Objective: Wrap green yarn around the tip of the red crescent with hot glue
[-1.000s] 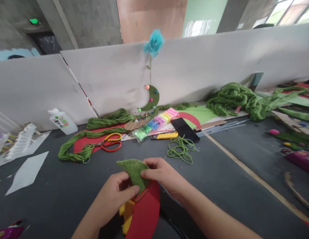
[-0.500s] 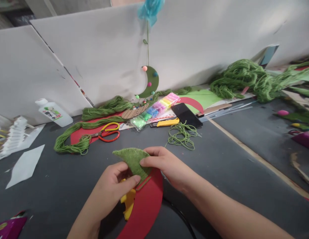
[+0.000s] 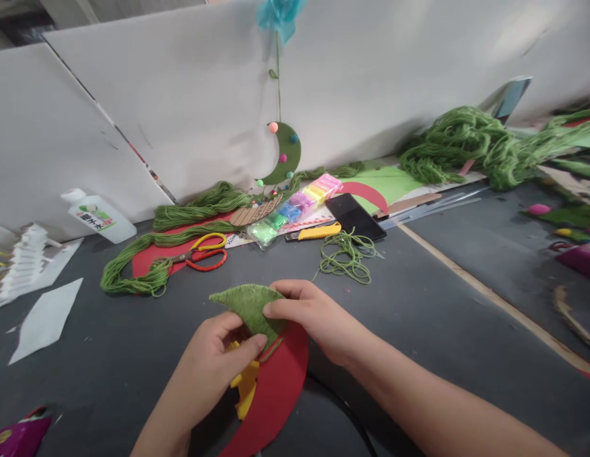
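Note:
A red card crescent [image 3: 278, 393] is held up in front of me, its upper end wrapped in green yarn [image 3: 250, 303]. My left hand [image 3: 219, 355] pinches the lower left side of the wrapped part, thumb on top. On its right edge my right hand [image 3: 302, 314] grips too, with the thumb pressed on the yarn and the other fingers behind. A loose strand lies across the red card just below the wrapping. Partly hidden behind the crescent and my left hand is a yellow object [image 3: 246, 390] whose kind I cannot make out.
Scissors [image 3: 207, 254], a yellow cutter [image 3: 318, 231], a tangle of yarn [image 3: 345, 257], a dark phone-like slab [image 3: 356, 216] and a packet of coloured clay [image 3: 295, 209] lie beyond my hands. A white bottle [image 3: 99, 216] stands left, yarn hanks [image 3: 466, 146] right, against a white partition [image 3: 371, 76].
The view has tilted downward, so the partition and table things shift within it. Both hands keep their hold on the crescent, with hardly any movement of the fingers.

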Demonstrator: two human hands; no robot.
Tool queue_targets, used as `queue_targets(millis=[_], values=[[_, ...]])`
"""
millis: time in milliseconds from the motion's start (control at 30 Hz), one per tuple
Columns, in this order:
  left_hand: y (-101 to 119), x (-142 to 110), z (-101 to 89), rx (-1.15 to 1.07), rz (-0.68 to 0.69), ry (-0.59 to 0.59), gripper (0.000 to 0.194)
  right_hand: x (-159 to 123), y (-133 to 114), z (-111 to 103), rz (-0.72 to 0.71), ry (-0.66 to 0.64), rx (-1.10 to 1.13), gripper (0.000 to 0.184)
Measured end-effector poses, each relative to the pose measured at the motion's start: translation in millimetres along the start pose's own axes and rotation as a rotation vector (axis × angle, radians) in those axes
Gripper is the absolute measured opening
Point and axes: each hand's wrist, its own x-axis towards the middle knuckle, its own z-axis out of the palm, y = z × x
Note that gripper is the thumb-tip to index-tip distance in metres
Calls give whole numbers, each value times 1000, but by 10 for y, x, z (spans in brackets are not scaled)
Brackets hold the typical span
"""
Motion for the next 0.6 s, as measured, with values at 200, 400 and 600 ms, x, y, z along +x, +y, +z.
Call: queue_targets(millis=[200, 400, 600], values=[[39, -12, 13, -90, -10, -13, 10, -10, -9, 6, 9, 10, -14, 13], [40, -8, -11, -288, -31, 29, 19, -13, -78, -22, -262, 177, -83, 10], [-65, 52, -83, -306, -51, 142, 11, 76, -55, -91, -403, 240, -147, 17]])
